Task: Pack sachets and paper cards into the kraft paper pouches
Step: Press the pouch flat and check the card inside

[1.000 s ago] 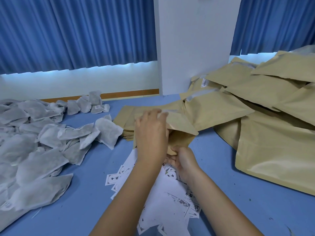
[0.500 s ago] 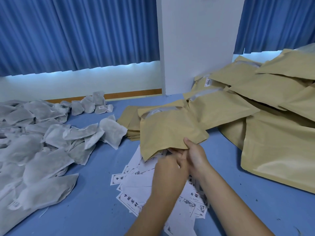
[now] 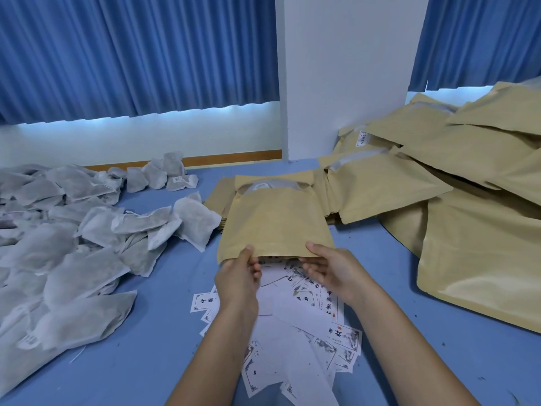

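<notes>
Item under handling: one flat brown kraft paper pouch, lying lengthwise away from the person near the centre of the blue worktop. Its mouth is at the far end and gapes slightly. A pale grey-white surface shows inside; whether this is a sachet or the lining cannot be told.

Hands: both grip the pouch at its near bottom edge. The left hand pinches the near left corner, thumb on the upper face and fingers curled beneath. The right hand pinches the near right part of the same edge, thumb on top and fingers under the pouch. The pouch extends forward from both hands, its near edge raised off the worktop; contact at the far end cannot be judged.

Beneath and just in front of the hands: a loose scatter of white printed paper cards, overlapping, some face up with black characters and borders. The pouch's near edge overhangs the far side of this scatter.

To the left: a large heap of grey-white fabric sachets, its nearest sachet just beside the pouch's left edge.

To the right and behind: a pile of further kraft pouches, reaching the wall.

Background: blue curtains and a white pillar.
</notes>
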### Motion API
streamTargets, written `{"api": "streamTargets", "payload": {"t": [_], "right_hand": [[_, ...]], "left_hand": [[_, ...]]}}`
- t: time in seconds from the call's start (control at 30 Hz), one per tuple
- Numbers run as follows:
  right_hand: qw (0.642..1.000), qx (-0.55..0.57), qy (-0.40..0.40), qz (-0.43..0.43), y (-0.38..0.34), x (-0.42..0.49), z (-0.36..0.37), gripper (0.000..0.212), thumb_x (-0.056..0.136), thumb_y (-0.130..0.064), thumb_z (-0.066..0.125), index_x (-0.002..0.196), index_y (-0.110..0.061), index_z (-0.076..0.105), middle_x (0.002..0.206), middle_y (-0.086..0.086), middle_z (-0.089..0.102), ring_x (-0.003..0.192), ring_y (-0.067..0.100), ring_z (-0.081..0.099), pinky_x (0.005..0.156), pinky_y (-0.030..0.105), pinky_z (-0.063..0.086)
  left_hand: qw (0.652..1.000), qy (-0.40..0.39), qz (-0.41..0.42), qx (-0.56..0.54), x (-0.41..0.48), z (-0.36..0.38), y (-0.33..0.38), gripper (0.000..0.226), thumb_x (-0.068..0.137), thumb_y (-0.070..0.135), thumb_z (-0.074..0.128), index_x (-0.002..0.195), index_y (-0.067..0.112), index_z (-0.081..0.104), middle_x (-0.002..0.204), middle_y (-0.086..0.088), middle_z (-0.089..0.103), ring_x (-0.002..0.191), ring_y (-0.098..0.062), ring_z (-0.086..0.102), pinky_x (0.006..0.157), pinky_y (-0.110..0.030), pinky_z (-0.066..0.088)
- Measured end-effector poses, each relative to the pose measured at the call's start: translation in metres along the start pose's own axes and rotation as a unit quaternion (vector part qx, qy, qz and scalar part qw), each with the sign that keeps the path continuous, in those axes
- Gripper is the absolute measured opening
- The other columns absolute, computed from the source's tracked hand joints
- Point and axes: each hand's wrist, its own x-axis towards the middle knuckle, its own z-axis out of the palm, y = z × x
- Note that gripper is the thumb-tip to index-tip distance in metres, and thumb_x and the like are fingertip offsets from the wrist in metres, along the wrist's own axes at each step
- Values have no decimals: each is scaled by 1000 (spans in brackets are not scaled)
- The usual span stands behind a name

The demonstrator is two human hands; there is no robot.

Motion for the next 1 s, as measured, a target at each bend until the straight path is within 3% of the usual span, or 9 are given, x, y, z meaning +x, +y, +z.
{"api": "streamTargets", "payload": {"t": [0.1,0.27,0.47,0.57,0.7,1.0], "right_hand": [[1000,-17,11,-3,-5,0,-9,9,87,-7,65,87,1,62,64,14,69,44,15,58,49,20,54],[1000,-14,13,-10,-9,1,-12,10,90,-3,60,91,7,62,61,13,68,45,11,54,44,17,47],[997,21,57,-39,-5,4,-13,9,88,-7,63,87,2,63,60,11,67,45,12,53,43,18,45],[997,40,58,-42,0,4,-8,12,86,-10,68,87,1,62,63,12,63,43,13,53,45,19,49],[994,61,75,-50,2,7,-3,7,85,1,65,85,3,58,69,12,54,42,11,47,37,16,38],[992,91,73,-44,6,6,5,14,86,-3,64,74,-2,57,61,8,52,46,13,40,37,17,33]], "left_hand": [[1000,14,19,21,2,-1,2,22,86,12,65,68,11,52,56,-3,53,34,-7,41,36,-14,30],[998,30,5,-59,6,-6,10,21,88,14,62,73,12,48,45,2,46,33,-7,37,34,-15,29],[982,41,129,135,7,-15,16,30,89,13,61,66,13,41,45,2,45,35,-11,33,34,-17,26],[985,30,121,120,3,-10,14,29,89,13,61,71,15,38,41,5,45,34,-8,35,34,-14,26],[989,26,107,98,3,-10,12,35,90,17,61,65,17,37,42,6,45,34,-8,35,34,-12,24],[993,-42,71,83,1,-4,4,33,92,14,58,64,16,39,49,1,45,38,-10,34,36,-17,27]]}}
